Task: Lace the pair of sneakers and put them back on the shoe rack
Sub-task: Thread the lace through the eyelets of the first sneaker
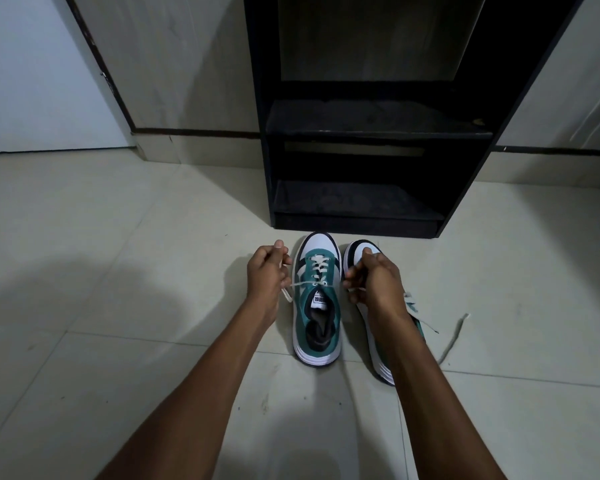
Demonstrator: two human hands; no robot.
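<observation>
Two green, white and black sneakers stand side by side on the tiled floor, toes toward a black shoe rack (374, 133). The left sneaker (316, 323) has a white lace (317, 268) crossed through its eyelets. My left hand (267, 275) is closed on the lace's left end beside that shoe. Over the gap between the shoes, my right hand (374, 278) is closed on the lace's right end, and both ends are stretched out sideways. The right sneaker (371, 337) is mostly hidden under my right forearm. Its loose lace (452, 336) trails on the floor to the right.
The rack has two dark shelves, the lower one (357, 202) just beyond the shoes' toes. A white door (32, 74) stands at the left, with tiled wall behind and beside the rack. Pale floor tiles (118, 271) spread all around.
</observation>
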